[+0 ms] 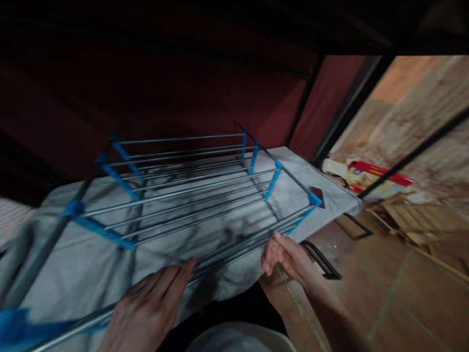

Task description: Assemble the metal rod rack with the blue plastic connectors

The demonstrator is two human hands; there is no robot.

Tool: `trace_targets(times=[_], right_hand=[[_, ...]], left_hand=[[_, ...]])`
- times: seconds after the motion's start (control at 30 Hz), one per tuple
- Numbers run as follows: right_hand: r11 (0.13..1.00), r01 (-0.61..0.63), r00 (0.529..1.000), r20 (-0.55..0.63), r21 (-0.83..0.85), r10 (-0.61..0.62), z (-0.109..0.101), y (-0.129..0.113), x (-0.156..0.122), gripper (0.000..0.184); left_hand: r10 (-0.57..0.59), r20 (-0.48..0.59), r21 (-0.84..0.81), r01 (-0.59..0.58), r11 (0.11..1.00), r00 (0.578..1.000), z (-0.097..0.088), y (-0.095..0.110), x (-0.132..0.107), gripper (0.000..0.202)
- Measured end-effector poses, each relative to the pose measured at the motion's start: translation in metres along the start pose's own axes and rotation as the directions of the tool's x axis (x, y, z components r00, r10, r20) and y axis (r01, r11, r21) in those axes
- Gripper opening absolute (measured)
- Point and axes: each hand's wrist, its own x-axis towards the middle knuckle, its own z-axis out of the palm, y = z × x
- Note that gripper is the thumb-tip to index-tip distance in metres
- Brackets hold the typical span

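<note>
Left hand laid over near rods of blue-jointed rack; right hand half-curled against them; grips unclear.

1. I can't see my left hand's palm; its wrist leaves the picture below.
2. It hides part of the grey metal rods.
3. A blue plastic joint partly covers the dark phone-like slab near the grey cloth-covered table's right corner.
4. Beyond that corner, the red-and-yellow box's print blurs.

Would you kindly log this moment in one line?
left hand: on near rods | right hand: at near rods | rack: on cloth
</note>
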Motion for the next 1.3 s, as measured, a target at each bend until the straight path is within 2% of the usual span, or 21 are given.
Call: trace_targets(times=[0.07, 0.1, 0.17, 0.2, 0.27, 0.37, 0.43, 0.53, 0.6, 0.67, 0.73, 0.77, 0.8, 0.87, 0.9, 0.93, 0.97, 1.03, 1.07, 1.2, 1.3], right_hand=[[0.951, 0.174, 0.985, 0.037, -0.256, -0.170, 0.007, -0.001, -0.011, 0.052], [0.862, 0.290, 0.952, 0.031, -0.417, -0.306, 0.007, -0.002, -0.012, 0.039], [0.561, 0.451, 0.847, 0.135, -0.694, -0.514, 0.006, -0.002, -0.003, 0.021], [0.383, 0.510, 0.790, 0.243, -0.770, -0.563, 0.007, -0.001, 0.006, 0.023], [0.066, 0.620, 0.684, 0.497, -0.782, -0.534, 0.011, 0.004, 0.024, 0.030], [-0.219, 0.692, 0.572, 0.708, -0.688, -0.414, 0.016, 0.010, 0.042, 0.034], [-0.316, 0.668, 0.545, 0.732, -0.674, -0.408, 0.016, 0.011, 0.046, 0.033], [-0.369, 0.636, 0.536, 0.732, -0.678, -0.420, 0.013, 0.009, 0.045, 0.033], [-0.390, 0.625, 0.532, 0.735, -0.676, -0.422, 0.012, 0.007, 0.044, 0.035], [-0.410, 0.618, 0.523, 0.740, -0.671, -0.422, 0.011, 0.007, 0.044, 0.036], [-0.422, 0.617, 0.517, 0.746, -0.664, -0.419, 0.011, 0.007, 0.044, 0.038], [-0.426, 0.617, 0.514, 0.749, -0.662, -0.419, 0.012, 0.007, 0.045, 0.038], [-0.430, 0.617, 0.509, 0.751, -0.659, -0.421, 0.013, 0.006, 0.045, 0.037], [-0.441, 0.616, 0.496, 0.756, -0.653, -0.427, 0.014, 0.005, 0.046, 0.036], [-0.449, 0.613, 0.488, 0.759, -0.650, -0.431, 0.015, 0.005, 0.046, 0.034], [-0.459, 0.611, 0.481, 0.763, -0.645, -0.432, 0.016, 0.004, 0.047, 0.033], [-0.469, 0.609, 0.472, 0.768, -0.639, -0.433, 0.016, 0.004, 0.047, 0.032], [-0.484, 0.608, 0.457, 0.776, -0.629, -0.434, 0.016, 0.003, 0.047, 0.030], [-0.487, 0.607, 0.457, 0.777, -0.628, -0.433, 0.016, 0.004, 0.047, 0.030], [-0.472, 0.596, 0.492, 0.760, -0.650, -0.426, 0.016, 0.005, 0.045, 0.033], [-0.457, 0.602, 0.503, 0.756, -0.655, -0.420, 0.016, 0.005, 0.044, 0.033]], left_hand=[[0.022, 0.083, 0.145, -0.034, 0.989, 0.996, -0.008, 0.018, 0.009, 0.054], [-0.007, 0.155, 0.193, -0.023, 0.981, 0.988, -0.010, 0.023, 0.013, 0.052], [-0.027, 0.228, 0.219, -0.025, 0.975, 0.973, -0.013, 0.027, 0.018, 0.042], [-0.056, 0.261, 0.228, -0.005, 0.974, 0.964, -0.014, 0.027, 0.019, 0.040], [-0.093, 0.283, 0.242, 0.023, 0.970, 0.955, -0.015, 0.028, 0.019, 0.036], [-0.106, 0.284, 0.244, 0.036, 0.969, 0.953, -0.016, 0.031, 0.017, 0.032], [-0.093, 0.263, 0.238, 0.029, 0.971, 0.960, -0.016, 0.032, 0.017, 0.032], [-0.067, 0.182, 0.218, 0.026, 0.976, 0.981, -0.017, 0.035, 0.017, 0.032], [-0.063, 0.060, 0.195, 0.050, 0.980, 0.996, -0.021, 0.036, 0.014, 0.031], [-0.098, -0.129, 0.206, 0.123, 0.971, 0.987, -0.029, 0.034, 0.006, 0.029], [-0.174, -0.369, 0.237, 0.273, 0.932, 0.913, -0.041, 0.026, -0.007, 0.025], [-0.232, -0.500, 0.219, 0.381, 0.898, 0.834, -0.047, 0.019, -0.014, 0.024], [-0.306, -0.629, 0.151, 0.498, 0.854, 0.715, -0.054, 0.010, -0.022, 0.024], [-0.514, -0.761, -0.166, 0.646, 0.745, 0.396, -0.063, -0.011, -0.036, 0.027], [-0.643, -0.721, -0.369, 0.643, 0.671, 0.258, -0.066, -0.020, -0.040, 0.035], [-0.771, -0.613, -0.553, 0.602, 0.576, 0.173, -0.067, -0.029, -0.043, 0.045], [-0.867, -0.475, -0.691, 0.548, 0.472, 0.147, -0.066, -0.035, -0.044, 0.054], [-0.950, -0.250, -0.830, 0.464, 0.310, 0.188, -0.061, -0.041, -0.041, 0.063], [-0.959, -0.205, -0.857, 0.437, 0.273, 0.198, -0.056, -0.041, -0.038, 0.063], [-0.960, -0.235, -0.894, 0.355, 0.274, 0.150, -0.042, -0.039, -0.027, 0.060], [-0.960, -0.220, -0.901, 0.342, 0.268, 0.172, -0.040, -0.041, -0.027, 0.057]])
